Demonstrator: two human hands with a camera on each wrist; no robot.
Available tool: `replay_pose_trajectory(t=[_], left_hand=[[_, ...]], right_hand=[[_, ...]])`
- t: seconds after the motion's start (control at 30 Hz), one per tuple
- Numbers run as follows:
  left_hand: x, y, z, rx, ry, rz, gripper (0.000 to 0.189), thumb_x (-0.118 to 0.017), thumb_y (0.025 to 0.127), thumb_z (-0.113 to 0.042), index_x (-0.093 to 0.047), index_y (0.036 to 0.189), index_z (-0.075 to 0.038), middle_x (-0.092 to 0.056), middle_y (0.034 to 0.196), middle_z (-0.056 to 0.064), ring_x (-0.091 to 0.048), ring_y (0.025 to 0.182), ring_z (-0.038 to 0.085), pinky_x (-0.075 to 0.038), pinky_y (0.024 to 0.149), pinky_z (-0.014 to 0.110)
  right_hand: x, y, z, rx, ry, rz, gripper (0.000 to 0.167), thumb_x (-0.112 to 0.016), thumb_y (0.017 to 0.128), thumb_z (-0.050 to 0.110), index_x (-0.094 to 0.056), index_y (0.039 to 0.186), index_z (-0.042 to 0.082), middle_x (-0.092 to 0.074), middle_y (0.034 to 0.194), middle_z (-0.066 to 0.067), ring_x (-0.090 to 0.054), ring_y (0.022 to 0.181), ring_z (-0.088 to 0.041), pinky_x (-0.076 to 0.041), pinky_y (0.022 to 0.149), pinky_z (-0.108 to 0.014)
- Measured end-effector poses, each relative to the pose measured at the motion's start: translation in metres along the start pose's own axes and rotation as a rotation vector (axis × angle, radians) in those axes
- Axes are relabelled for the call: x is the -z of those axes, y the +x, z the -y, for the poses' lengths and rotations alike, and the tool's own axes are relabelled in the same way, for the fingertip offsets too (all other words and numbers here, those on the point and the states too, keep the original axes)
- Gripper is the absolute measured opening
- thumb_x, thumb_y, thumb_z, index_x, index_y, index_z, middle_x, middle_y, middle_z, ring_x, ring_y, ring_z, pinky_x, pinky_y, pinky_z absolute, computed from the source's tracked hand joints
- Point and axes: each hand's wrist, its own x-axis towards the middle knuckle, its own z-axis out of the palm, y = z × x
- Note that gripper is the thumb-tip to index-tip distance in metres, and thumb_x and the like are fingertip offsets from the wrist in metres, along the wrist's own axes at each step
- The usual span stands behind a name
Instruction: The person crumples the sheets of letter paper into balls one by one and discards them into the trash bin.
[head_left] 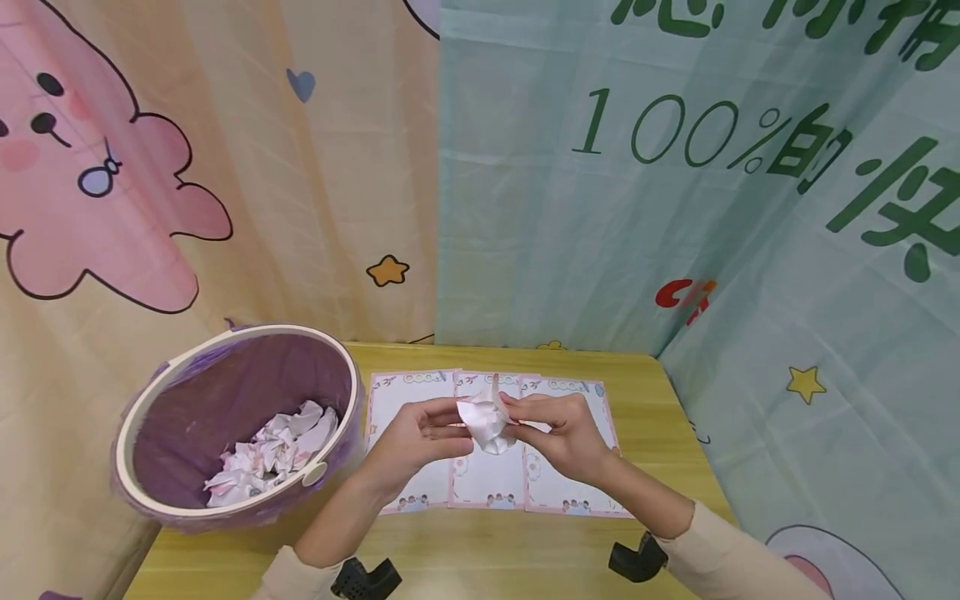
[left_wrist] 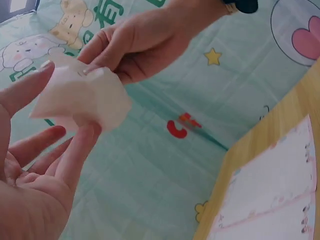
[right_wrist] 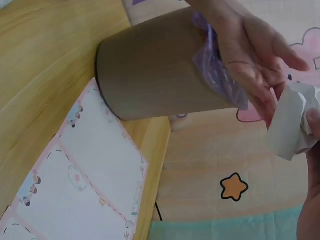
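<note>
A crumpled piece of white paper [head_left: 486,423] is held up above the table, in front of my chest. My right hand [head_left: 558,429] pinches it between thumb and fingers; the right wrist view shows the thumb pressed on the folded paper [right_wrist: 287,122]. From the other side my left hand [head_left: 420,437] touches it with loosely extended fingers. In the left wrist view, the left index finger lies against the lower side of the paper [left_wrist: 85,97], and the thumb is spread apart near its upper edge. Beneath the hands, three white sheets with pink borders [head_left: 420,483] lie side by side.
At the left of the wooden table [head_left: 480,550] stands a round bin [head_left: 348,367] lined with a purple bag, tilted in the view. Crumpled papers [head_left: 273,450] lie inside it. Printed curtains [head_left: 540,250] hang behind the table and on its right.
</note>
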Motion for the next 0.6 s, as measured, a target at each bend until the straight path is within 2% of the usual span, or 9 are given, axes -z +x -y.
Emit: replay_pose_trajectory(t=[0.07,0.17,0.23,0.3,0.43,0.6], left_hand=[[0.005,-0.002,0.001,-0.068,0.068,0.01,0.074,-0.085,0.087,-0.006,-0.047,0.149,0.009,-0.059,0.138,0.019,-0.063,0.119,0.024,-0.058,0.091,0.037],[0.012,-0.001,0.002,-0.228,0.191,0.031,0.085,-0.089,0.08,-0.001,-0.045,0.153,0.002,-0.052,0.144,0.017,-0.055,0.124,0.029,-0.058,0.091,0.041],[0.017,0.002,0.0,-0.337,0.26,0.066,0.088,-0.09,0.076,0.003,-0.046,0.152,0.002,-0.05,0.144,0.02,-0.053,0.123,0.032,-0.058,0.089,0.042],[0.019,0.007,-0.003,-0.41,0.295,0.12,0.09,-0.091,0.073,0.006,-0.047,0.151,0.003,-0.051,0.141,0.024,-0.053,0.121,0.033,-0.058,0.086,0.04],[0.02,0.016,-0.01,-0.435,0.299,0.219,0.083,-0.092,0.073,0.003,-0.051,0.145,0.009,-0.055,0.136,0.024,-0.056,0.116,0.026,-0.058,0.085,0.038],[0.02,0.015,-0.009,-0.398,0.244,0.252,0.077,-0.093,0.076,-0.008,-0.053,0.137,0.017,-0.059,0.133,0.013,-0.057,0.117,0.021,-0.058,0.089,0.037]], right_hand=[[0.002,0.0,0.003,-0.101,0.121,0.016,0.035,-0.079,0.081,-0.016,-0.074,0.114,-0.011,-0.074,0.11,-0.018,-0.075,0.094,-0.027,-0.062,0.075,-0.033],[0.005,0.0,0.006,-0.224,0.289,0.052,0.027,-0.076,0.086,-0.014,-0.072,0.113,-0.014,-0.076,0.105,-0.015,-0.073,0.083,-0.018,-0.062,0.068,-0.029],[0.006,0.0,0.009,-0.259,0.36,0.076,0.024,-0.075,0.088,-0.012,-0.072,0.112,-0.015,-0.077,0.103,-0.013,-0.071,0.077,-0.014,-0.061,0.066,-0.026],[0.007,0.0,0.01,-0.275,0.41,0.092,0.023,-0.075,0.09,-0.01,-0.072,0.112,-0.015,-0.077,0.104,-0.013,-0.069,0.078,-0.012,-0.059,0.065,-0.024],[0.004,0.0,0.011,-0.301,0.495,0.112,0.024,-0.074,0.092,-0.005,-0.069,0.113,-0.017,-0.076,0.108,-0.013,-0.071,0.083,-0.013,-0.059,0.069,-0.024],[-0.001,-0.002,0.012,-0.379,0.554,0.084,0.026,-0.073,0.093,-0.005,-0.066,0.113,-0.021,-0.076,0.105,-0.013,-0.073,0.087,-0.017,-0.061,0.075,-0.029]])
